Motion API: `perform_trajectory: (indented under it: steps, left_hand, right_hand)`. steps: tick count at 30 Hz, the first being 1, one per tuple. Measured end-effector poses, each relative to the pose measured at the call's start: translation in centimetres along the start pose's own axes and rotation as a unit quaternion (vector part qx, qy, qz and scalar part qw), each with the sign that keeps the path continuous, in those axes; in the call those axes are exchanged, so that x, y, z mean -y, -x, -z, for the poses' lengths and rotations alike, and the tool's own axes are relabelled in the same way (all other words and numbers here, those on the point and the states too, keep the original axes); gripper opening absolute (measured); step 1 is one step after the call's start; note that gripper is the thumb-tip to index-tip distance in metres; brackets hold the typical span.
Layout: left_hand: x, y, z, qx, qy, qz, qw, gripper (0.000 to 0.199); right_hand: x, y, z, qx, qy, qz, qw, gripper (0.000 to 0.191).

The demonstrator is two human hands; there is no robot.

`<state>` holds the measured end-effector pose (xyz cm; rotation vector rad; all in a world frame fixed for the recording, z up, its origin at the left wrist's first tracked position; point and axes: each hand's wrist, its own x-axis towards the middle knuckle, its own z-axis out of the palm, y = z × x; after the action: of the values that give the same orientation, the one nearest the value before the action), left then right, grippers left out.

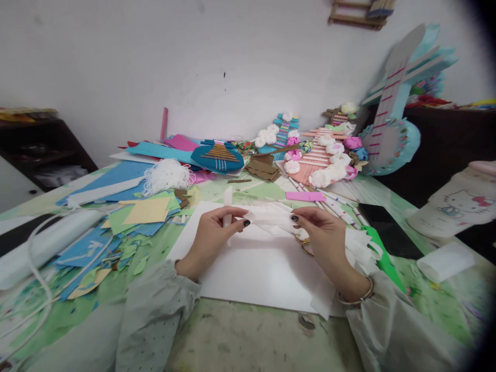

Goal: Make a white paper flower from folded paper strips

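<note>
A thin strip of white paper (270, 215) is stretched between my two hands above a white sheet (248, 274). My left hand (217, 230) pinches its left end between thumb and fingers. At the right end, my right hand (325, 243) pinches it the same way. Gold-handled scissors (305, 245) lie on the sheet, partly hidden behind my right hand. A narrow upright white strip (227, 206) shows behind my left fingers. Crumpled white paper (360, 248) sits just right of my right hand.
Colored paper scraps (135, 222) and white yarn (168, 175) lie at left. Flower-decorated craft instruments (318, 160) stand along the wall. On the right are a black phone (389, 230), a green object (383, 261), a white roll (445, 262) and a cartoon-cat container (457, 201).
</note>
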<state>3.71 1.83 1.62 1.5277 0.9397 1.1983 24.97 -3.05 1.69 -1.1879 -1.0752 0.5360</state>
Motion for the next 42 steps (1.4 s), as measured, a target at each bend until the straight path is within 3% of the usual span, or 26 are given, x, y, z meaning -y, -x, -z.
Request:
perform_trajectory:
  steps: [9, 13, 21, 31, 36, 42]
  left_hand:
    - [-0.2, -0.1, 0.0, 0.003, -0.028, 0.028, 0.999, 0.021]
    - [0.3, -0.3, 0.1, 0.001, -0.021, 0.011, 1.000, 0.020]
    - [0.9, -0.3, 0.1, 0.005, -0.013, -0.003, 1.000, 0.018]
    - [0.1, -0.1, -0.1, -0.004, 0.035, -0.008, 0.999, 0.021]
    - [-0.3, 0.1, 0.0, 0.049, 0.025, -0.010, 0.998, 0.024]
    - [-0.5, 0.3, -0.2, 0.082, -0.005, 0.038, 0.996, 0.029]
  right_hand:
    - [0.0, 0.3, 0.0, 0.005, 0.022, 0.028, 0.999, 0.009]
    - [-0.1, 0.2, 0.1, 0.010, 0.032, 0.037, 0.999, 0.011]
    - [-0.4, 0.0, 0.2, 0.021, 0.000, 0.015, 1.000, 0.015]
    - [-0.5, -0.1, 0.3, 0.043, -0.013, 0.010, 0.999, 0.015]
    - [-0.4, 0.0, 0.3, 0.041, 0.002, 0.011, 0.999, 0.010]
    - [-0.4, 0.3, 0.1, 0.063, -0.006, 0.009, 0.998, 0.010]
